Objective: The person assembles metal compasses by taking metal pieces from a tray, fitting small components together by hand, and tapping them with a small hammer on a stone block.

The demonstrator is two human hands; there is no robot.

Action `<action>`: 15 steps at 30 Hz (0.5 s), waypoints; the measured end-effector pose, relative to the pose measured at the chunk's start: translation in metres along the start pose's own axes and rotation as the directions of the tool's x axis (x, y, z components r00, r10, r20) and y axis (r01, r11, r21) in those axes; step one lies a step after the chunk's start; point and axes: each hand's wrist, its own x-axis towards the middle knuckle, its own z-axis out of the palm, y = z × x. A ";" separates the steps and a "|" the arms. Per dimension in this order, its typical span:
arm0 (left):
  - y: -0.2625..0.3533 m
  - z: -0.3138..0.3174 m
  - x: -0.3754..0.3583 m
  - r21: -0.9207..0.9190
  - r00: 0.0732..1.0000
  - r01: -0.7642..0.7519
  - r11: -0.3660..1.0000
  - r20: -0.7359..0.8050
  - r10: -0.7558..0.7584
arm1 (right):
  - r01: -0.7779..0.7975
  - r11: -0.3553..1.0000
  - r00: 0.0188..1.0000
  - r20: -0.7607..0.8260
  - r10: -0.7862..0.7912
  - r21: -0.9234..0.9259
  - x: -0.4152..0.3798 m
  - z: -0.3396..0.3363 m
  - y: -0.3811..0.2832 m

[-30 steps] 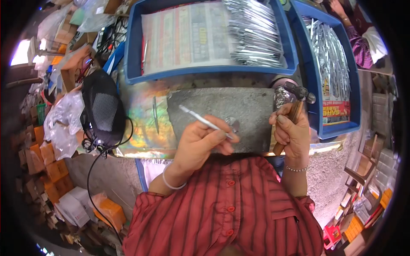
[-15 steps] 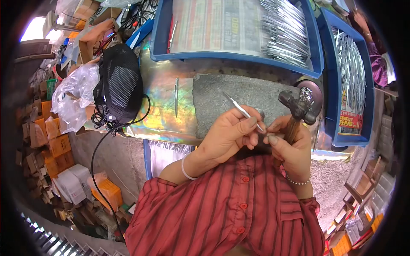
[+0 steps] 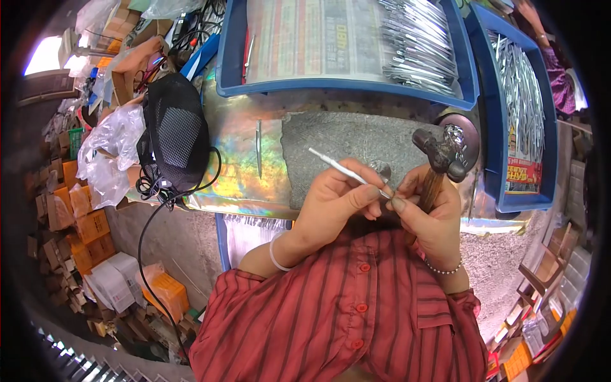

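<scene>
A slim silver metal tool (image 3: 340, 167) lies between the thumb and fingers of my left hand (image 3: 340, 200), slanting up to the left with its pale tip over the stone slab. My right hand (image 3: 436, 216) is closed round the wooden handle of a hammer (image 3: 439, 153), whose dark head stands upright above the fist. Its thumb and fingertips also pinch at the lower end of the silver tool. Beneath both hands is the grey slab (image 3: 337, 137). A similar thin tool (image 3: 258, 149) rests on the shiny bench to the left.
A blue tray (image 3: 350, 86) with newspaper and silver tools stands behind the slab; another blue tray (image 3: 499, 159) is at right. A round dark object (image 3: 470, 130) sits behind the hammer. At left are a black mesh bag (image 3: 178, 124) and cable. Another person's sleeve (image 3: 560, 83) shows top right.
The silver tool has turned in my fingers, its free end swinging left and lower. The view has shifted slightly; my right hand still grips the hammer.
</scene>
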 end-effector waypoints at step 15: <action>-0.011 -0.001 0.001 -0.168 0.995 0.048 0.985 -0.076 -0.061 | -0.029 0.994 1.000 0.005 0.028 0.106 0.006 -0.025 0.019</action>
